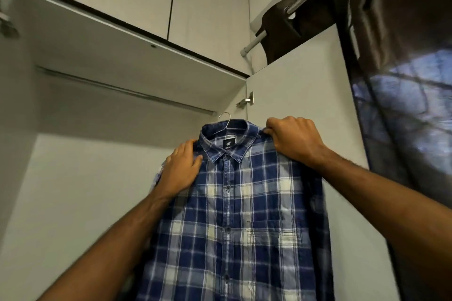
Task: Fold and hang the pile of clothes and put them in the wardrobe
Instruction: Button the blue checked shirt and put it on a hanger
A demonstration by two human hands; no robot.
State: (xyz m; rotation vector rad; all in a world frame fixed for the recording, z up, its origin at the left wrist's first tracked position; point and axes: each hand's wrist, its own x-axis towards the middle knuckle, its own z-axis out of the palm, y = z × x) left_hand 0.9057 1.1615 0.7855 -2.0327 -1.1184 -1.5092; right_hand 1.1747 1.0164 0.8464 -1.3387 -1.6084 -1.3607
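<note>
Head view: both hands, left hand (pixel 179 168) and right hand (pixel 292 138), are gripping the shirt (pixel 239 215) shoulders, hanger (pixel 226 122) hook below the rail (pixel 122 89).

A bare metal rail (pixel 122 89) spans the open wardrobe (pixel 102 178) beneath its top shelf (pixel 137 41).
</note>
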